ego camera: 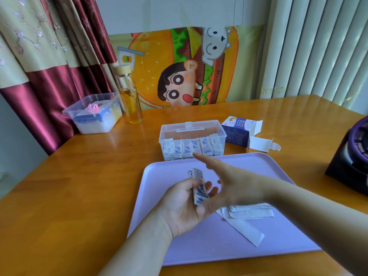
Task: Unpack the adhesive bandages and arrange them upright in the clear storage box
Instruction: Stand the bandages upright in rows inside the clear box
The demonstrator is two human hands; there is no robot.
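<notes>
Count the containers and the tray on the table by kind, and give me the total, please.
Clear plastic boxes: 2
Glass bottle: 1
Cardboard carton: 1
Purple tray: 1
Total: 5

My left hand (184, 206) is palm up over the lilac tray (278, 242), fingers curled round a small stack of wrapped bandages (199, 188). My right hand (231, 182) hangs just beside it with straight fingers, holding nothing. Beyond the tray sits the clear box (193, 130), with a row of bandages (191, 148) standing upright along its near wall. The opened carton (238, 135) lies to the right of the box. White paper strips (249, 215) lie on the tray.
</notes>
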